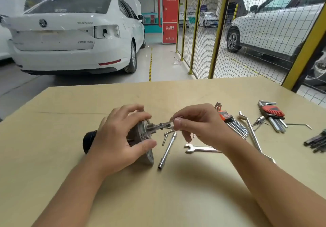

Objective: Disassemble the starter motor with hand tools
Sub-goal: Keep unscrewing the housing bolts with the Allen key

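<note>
L hand grips starter motor on table; R hand pinches thin tool, prob. a wrench.

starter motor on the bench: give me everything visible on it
The starter motor lies on its side on the tan table. A black cylindrical body points left; a grey cast-metal flange with a toothed pinion faces right. The left hand grips the flange and hides much of it. A slim metal tool, pinched by the right hand, meets the pinion end.
</note>
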Demonstrator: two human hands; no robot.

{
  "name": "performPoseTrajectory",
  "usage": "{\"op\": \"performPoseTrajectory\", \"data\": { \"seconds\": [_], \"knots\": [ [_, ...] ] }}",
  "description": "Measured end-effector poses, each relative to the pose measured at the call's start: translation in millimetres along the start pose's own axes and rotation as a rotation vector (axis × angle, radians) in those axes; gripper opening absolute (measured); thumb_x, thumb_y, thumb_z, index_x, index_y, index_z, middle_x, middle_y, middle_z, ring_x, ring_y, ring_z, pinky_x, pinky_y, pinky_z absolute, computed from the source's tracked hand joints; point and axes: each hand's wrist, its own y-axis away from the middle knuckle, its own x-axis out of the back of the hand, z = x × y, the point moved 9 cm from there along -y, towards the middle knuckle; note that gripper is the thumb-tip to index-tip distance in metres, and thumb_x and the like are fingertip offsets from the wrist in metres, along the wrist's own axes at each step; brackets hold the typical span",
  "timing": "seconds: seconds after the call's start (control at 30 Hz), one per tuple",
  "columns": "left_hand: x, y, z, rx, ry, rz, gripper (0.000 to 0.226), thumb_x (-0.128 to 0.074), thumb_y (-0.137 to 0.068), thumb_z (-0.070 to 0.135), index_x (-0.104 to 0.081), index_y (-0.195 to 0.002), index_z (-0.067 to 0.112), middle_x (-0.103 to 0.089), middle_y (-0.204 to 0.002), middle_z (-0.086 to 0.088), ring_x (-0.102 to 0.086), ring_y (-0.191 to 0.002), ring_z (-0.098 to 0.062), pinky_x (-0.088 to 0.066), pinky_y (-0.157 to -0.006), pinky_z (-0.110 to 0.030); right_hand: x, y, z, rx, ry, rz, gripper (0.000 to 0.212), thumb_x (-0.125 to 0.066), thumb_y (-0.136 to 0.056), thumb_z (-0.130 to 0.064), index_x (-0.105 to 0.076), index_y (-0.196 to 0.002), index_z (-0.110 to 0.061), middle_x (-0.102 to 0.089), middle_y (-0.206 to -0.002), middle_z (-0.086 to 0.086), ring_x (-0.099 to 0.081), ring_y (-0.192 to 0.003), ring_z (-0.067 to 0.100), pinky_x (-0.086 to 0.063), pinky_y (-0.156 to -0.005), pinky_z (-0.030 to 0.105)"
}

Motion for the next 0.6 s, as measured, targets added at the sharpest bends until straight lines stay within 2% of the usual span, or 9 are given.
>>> {"op": "performPoseTrajectory", "data": {
  "seconds": [0.1,0.2,0.3,0.37,0.47,0.53,0.6],
  "knots": [
    [4,7,-31,0.177,-0.155,-0.163,0.104,-0.063,-0.048,0.090,-0.037,-0.143,0.057,-0.043,-0.129,0.039,-0.043,-0.118,0.000,-0.037,-0.095,-0.037,-5,1,6,-0.024,0.013,0.032,0.016,-0.073,-0.087,-0.025,-0.076,-0.093,-0.010,-0.067,-0.067,0.010,-0.055,-0.046,0.024,-0.047,-0.050,0.028],
    [6,8,-45,0.202,-0.198,-0.200,0.109,-0.064,-0.038,0.092,-0.042,-0.139,0.054,-0.047,-0.113,0.043,-0.046,-0.109,0.001,-0.038,-0.087,-0.035,-13,4,4,0.011,0.216,0.023,0.008,-0.069,-0.092,-0.019,-0.075,-0.091,-0.014,-0.067,-0.067,0.002,-0.054,-0.047,0.014,-0.045,-0.049,0.024],
    [5,4,-45,0.180,-0.181,-0.165,0.107,-0.065,-0.036,0.091,-0.048,-0.133,0.052,-0.050,-0.107,0.043,-0.047,-0.104,0.001,-0.039,-0.081,-0.034,-30,4,-8,0.123,0.615,-0.066,0.014,-0.066,-0.095,-0.026,-0.074,-0.091,-0.015,-0.063,-0.065,-0.006,-0.054,-0.055,0.011,-0.041,-0.053,0.022],
    [0,-1,-46,0.147,-0.165,-0.170,0.106,-0.063,-0.040,0.093,-0.049,-0.136,0.051,-0.055,-0.112,0.036,-0.049,-0.107,0.000,-0.040,-0.080,-0.033,-44,4,-15,0.200,0.800,-0.124,0.021,-0.061,-0.099,-0.027,-0.071,-0.089,-0.011,-0.058,-0.066,-0.007,-0.048,-0.058,0.009,-0.038,-0.056,0.021],
    [-8,-12,-48,0.076,-0.140,-0.262,0.106,-0.052,-0.058,0.094,-0.040,-0.153,0.047,-0.053,-0.128,0.032,-0.048,-0.116,-0.002,-0.042,-0.088,-0.032,-49,5,-20,0.222,0.916,-0.118,0.030,-0.050,-0.104,-0.031,-0.066,-0.088,-0.010,-0.057,-0.071,-0.003,-0.049,-0.063,0.016,-0.042,-0.057,0.031],
    [-11,-15,-49,0.000,-0.115,-0.308,0.097,-0.044,-0.074,0.087,-0.032,-0.159,0.041,-0.049,-0.131,0.032,-0.048,-0.119,-0.004,-0.042,-0.092,-0.031,-53,8,-25,0.254,1.012,-0.094,0.030,-0.048,-0.104,-0.032,-0.067,-0.092,-0.013,-0.059,-0.076,-0.004,-0.054,-0.066,0.018,-0.045,-0.057,0.034],
    [-11,-16,-50,-0.051,-0.086,-0.300,0.085,-0.038,-0.086,0.077,-0.031,-0.161,0.036,-0.054,-0.136,0.027,-0.051,-0.118,-0.007,-0.043,-0.094,-0.034,-56,9,-31,0.276,1.106,-0.061,0.028,-0.050,-0.103,-0.031,-0.070,-0.094,-0.015,-0.061,-0.078,-0.005,-0.058,-0.065,0.022,-0.048,-0.054,0.037]
  ]
}}
